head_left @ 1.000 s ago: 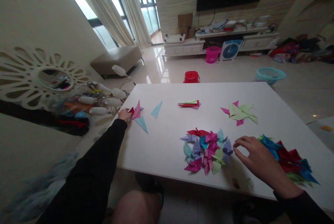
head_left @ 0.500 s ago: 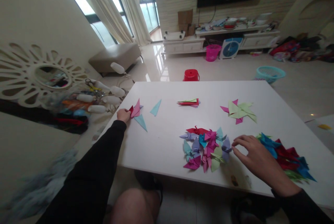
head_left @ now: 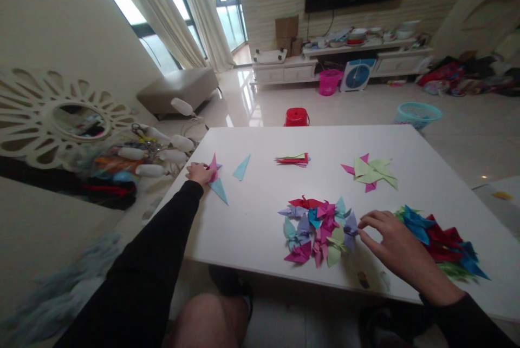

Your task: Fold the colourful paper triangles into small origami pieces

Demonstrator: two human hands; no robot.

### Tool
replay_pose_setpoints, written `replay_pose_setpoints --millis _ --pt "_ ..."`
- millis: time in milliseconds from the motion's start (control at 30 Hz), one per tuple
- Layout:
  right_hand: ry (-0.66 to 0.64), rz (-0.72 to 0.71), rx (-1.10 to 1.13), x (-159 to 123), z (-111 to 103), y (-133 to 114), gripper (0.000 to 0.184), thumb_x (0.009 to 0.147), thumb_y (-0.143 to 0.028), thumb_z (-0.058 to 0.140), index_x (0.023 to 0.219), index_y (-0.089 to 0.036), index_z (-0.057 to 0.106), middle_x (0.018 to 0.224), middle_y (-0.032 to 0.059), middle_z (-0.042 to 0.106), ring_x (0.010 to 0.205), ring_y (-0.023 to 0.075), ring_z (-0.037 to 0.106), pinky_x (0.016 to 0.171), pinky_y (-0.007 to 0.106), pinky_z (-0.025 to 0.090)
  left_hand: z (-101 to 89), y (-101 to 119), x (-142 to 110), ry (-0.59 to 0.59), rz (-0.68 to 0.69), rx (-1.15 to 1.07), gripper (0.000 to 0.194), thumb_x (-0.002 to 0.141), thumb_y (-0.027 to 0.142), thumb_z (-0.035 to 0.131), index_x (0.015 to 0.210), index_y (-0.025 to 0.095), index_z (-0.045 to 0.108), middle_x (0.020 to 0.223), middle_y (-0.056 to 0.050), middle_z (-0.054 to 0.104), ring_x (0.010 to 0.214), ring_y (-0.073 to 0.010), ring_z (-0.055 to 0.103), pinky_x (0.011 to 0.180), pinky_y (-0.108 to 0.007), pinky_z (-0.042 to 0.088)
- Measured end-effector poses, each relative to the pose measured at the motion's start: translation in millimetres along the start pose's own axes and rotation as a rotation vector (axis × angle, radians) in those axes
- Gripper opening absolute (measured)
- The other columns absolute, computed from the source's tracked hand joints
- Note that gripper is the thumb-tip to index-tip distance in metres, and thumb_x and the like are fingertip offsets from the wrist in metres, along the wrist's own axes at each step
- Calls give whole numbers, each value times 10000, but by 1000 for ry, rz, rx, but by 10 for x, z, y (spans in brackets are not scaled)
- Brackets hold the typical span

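At the table's left edge, my left hand has its fingers closed at a small heap of folded paper. A pink folded piece and a light blue one stick out from under the fingers. Apart from them lies a single light blue triangle. Across the table, my right hand pinches the edge of a lavender paper crane with thumb and forefinger. That bird rests at the right side of a cluster of paper cranes in several colours.
On the white table are a stack of folded papers, some green and pink pieces and a blue, red and green pile by my right forearm. A red stool and a light blue basket stand beyond.
My left hand has moved slightly right, over the pink folded piece; the red piece at its fingertips is now hidden. My right hand stays at the lavender crane.
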State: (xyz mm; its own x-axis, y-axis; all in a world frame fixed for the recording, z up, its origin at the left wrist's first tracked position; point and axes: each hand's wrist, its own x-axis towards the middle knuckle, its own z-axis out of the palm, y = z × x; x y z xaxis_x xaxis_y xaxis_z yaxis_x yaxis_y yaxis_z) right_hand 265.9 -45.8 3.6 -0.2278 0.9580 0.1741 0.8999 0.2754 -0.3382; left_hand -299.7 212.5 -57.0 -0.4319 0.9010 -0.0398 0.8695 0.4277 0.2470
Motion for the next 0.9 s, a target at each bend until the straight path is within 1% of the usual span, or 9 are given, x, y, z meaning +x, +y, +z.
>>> replay_pose_setpoints --millis 167,267,367,467,567,667,767,833,900 --pt "5 4 2 12 4 -15 158 902 -304 576 848 -225 702 947 80 693 950 267 613 844 388 473 113 100 28 -37 -40 45 642 732 509 735 1203 84 640 1454 -286 394 1337 -487 333 1046 -588 310" --pt "7 8 12 22 -1 -35 152 899 -298 577 849 -227 702 944 79 692 953 268 613 845 388 473 131 145 10 -2 -22 32 610 704 432 764 1210 113 644 1445 -273 421 1334 -469 344 1053 -584 304" --pt "3 13 33 36 -11 -73 143 899 -288 580 852 -225 699 943 78 688 951 266 610 844 386 470 67 195 -51 49 9 -11 518 685 401 770 1121 135 681 1397 -258 485 1306 -458 388 1044 -580 321" --pt "-8 12 59 54 -23 -118 149 913 -277 573 854 -218 696 942 82 681 953 265 601 853 388 461 -87 292 -165 89 33 -188 379 642 383 796 909 133 694 1209 -231 622 1235 -448 467 991 -553 370" --pt "-10 10 75 75 -34 -149 139 909 -251 575 839 -216 690 930 82 675 950 266 593 862 387 452 -278 503 -359 76 68 -390 284 640 363 804 723 145 642 869 -148 688 1009 -359 604 847 -440 449" --pt "2 12 89 101 -37 -173 126 901 -237 578 834 -213 683 920 79 670 951 265 585 871 384 445 -429 862 -727 -5 144 -545 306 678 398 797 746 131 661 722 -77 668 789 -244 632 704 -332 467" --pt "16 24 131 131 -24 -224 123 900 -249 581 829 -208 673 912 82 669 951 261 585 878 379 440 -503 1313 -1364 -153 239 -751 427 678 462 817 899 112 712 778 -74 703 710 -189 641 644 -291 495" --pt "29 31 186 149 -11 -285 133 903 -265 579 825 -205 668 907 84 675 943 258 592 877 376 437 -512 1600 -1919 -407 285 -1109 505 607 431 892 952 105 721 817 -96 718 700 -183 645 634 -291 513" --pt "45 46 278 160 -3 -366 170 920 -302 567 825 -201 666 896 80 686 920 251 600 862 372 436 -492 1824 -2496 -603 257 -1312 490 584 405 925 917 104 727 828 -100 726 690 -166 644 645 -284 525"
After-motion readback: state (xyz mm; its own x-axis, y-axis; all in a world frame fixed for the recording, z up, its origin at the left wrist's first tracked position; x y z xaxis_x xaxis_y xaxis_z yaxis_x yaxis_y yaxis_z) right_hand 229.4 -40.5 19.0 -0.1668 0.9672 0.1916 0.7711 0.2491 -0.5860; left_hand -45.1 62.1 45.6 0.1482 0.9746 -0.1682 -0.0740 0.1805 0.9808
